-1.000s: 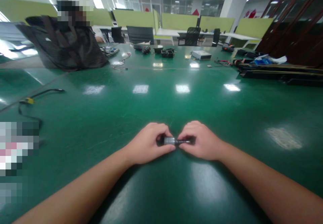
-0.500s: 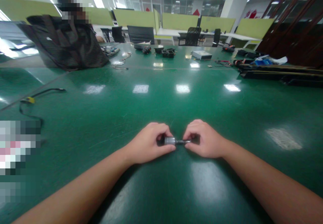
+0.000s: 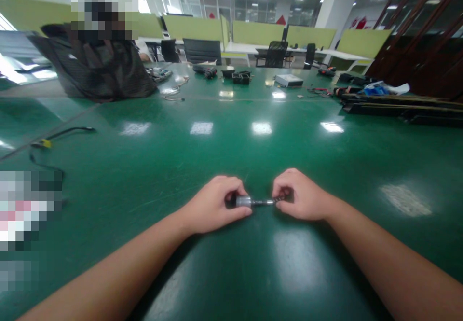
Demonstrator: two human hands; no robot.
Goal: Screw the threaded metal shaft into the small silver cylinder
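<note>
Just above the green tabletop or resting on it, my left hand is closed around a small grey cylinder, thumb below and fingers above. From the cylinder's right end a thin metal shaft runs sideways, dark near the cylinder and shiny farther out. At the far tip of that shaft, my right hand pinches a small dark piece with a spiral look between thumb and forefinger. Whether this piece is part of the shaft or separate is too small to tell. Fingers hide the cylinder's left end.
A dark bag stands at the back left, with a person behind it. A cable with a yellow part lies on the left. Along the back are a dark tool, a grey box and long black bars.
My right hand has slid a little to the right along the shaft, baring more of its shiny part. My left hand and the cylinder have stayed in place.
</note>
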